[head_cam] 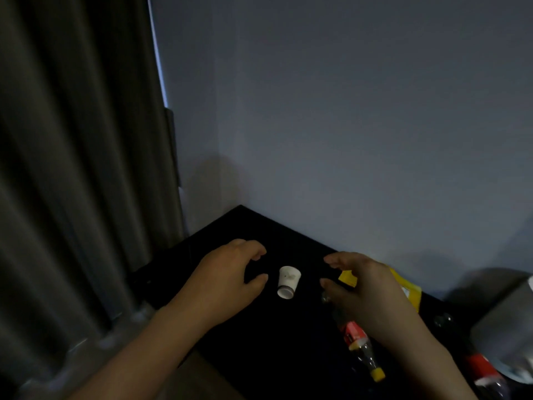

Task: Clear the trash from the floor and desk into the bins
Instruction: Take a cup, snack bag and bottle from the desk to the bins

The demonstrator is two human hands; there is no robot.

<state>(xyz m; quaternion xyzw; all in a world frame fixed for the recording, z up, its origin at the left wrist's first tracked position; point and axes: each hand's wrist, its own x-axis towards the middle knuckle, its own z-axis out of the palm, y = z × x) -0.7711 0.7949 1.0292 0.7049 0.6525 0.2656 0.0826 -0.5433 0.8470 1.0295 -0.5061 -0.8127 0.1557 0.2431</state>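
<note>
Lying between both open grips: cup (289,282)

We see the cup (288,282) on the desk (259,342) between our left hand (227,280) and right hand (364,290). A bottle (359,345) lies under the right hand, a packet (405,290) behind it.

Dim, soft-focus view; daylight edges the curtain (72,168).
</note>
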